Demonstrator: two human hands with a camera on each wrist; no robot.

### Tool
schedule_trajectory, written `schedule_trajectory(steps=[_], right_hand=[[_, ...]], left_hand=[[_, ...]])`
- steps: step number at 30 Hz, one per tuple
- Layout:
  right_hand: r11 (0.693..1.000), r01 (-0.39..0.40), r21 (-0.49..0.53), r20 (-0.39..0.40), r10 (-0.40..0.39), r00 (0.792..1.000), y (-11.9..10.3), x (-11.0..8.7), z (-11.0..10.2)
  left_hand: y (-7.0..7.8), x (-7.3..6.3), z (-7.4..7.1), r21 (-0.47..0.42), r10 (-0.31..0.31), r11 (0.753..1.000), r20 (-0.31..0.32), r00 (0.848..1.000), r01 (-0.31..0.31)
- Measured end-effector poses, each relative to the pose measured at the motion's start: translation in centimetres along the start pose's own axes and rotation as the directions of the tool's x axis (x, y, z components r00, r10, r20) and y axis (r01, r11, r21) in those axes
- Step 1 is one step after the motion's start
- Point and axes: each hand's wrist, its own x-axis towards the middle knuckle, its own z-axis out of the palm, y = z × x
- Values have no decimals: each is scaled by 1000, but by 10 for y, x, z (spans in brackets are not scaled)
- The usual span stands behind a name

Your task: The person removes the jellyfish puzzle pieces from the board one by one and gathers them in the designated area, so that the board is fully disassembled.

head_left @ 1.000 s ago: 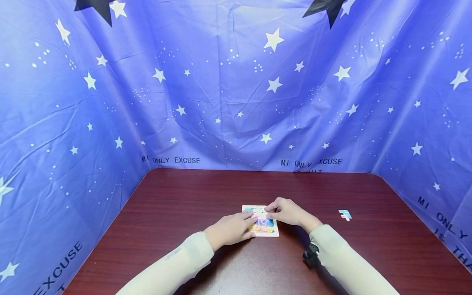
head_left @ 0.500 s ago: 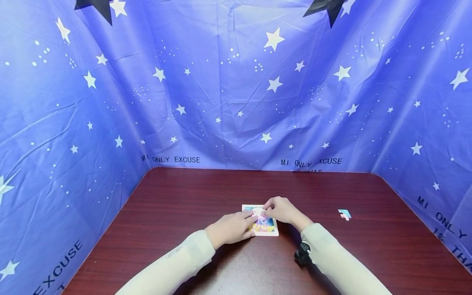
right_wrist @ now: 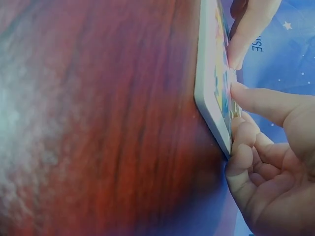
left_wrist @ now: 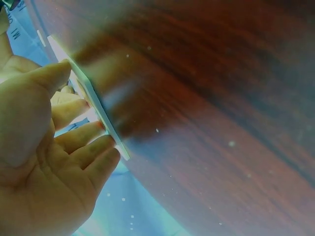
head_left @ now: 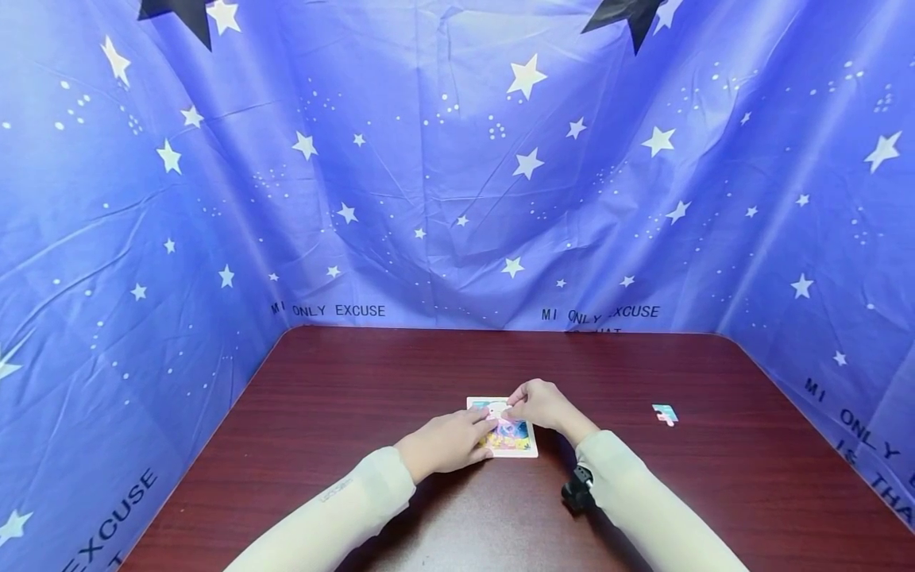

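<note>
A small picture puzzle (head_left: 516, 443) in a pale square frame lies flat at mid-table. My left hand (head_left: 443, 443) rests on its left side, the fairly straight fingers over the picture and the thumb (left_wrist: 58, 73) at the frame's near edge. At the upper right part of the picture, my right hand (head_left: 546, 405) pinches a puzzle piece (right_wrist: 236, 109) between thumb and curled fingers; most of that piece is hidden. The right thumb (right_wrist: 251, 98) touches the picture's surface. A loose puzzle piece (head_left: 665, 414), teal with pink and white, lies apart to the right.
The dark red wooden table (head_left: 343, 381) carries the puzzle and the loose piece. A blue curtain (head_left: 429, 175) with white stars encloses the table's back and both sides. A black device (head_left: 577, 490) sits at the right wrist.
My right hand has shifted slightly left over the puzzle, its forearm swinging left too. The left hand stays on the puzzle, and the loose piece has not moved on the table.
</note>
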Motion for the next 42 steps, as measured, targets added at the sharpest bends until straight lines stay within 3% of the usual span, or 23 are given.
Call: schedule_trajectory(steps=[7, 17, 27, 33, 42], right_hand=[[995, -52, 83, 15, 51, 999, 0, 2, 1], [959, -82, 272, 46, 72, 996, 2, 1, 0], [959, -95, 266, 53, 83, 995, 5, 5, 5], [963, -76, 259, 36, 69, 997, 3, 5, 4], [923, -56, 382, 91, 23, 996, -3, 1, 1]], left_hand=[[0, 1, 1, -18, -3, 1000, 14, 1000, 3], [-2, 0, 6, -32, 25, 999, -38, 999, -26], [-1, -2, 9, 52, 11, 999, -46, 999, -9], [0, -1, 7, 29, 5, 1000, -38, 999, -4], [1, -1, 1, 6, 21, 1000, -33, 999, -21]])
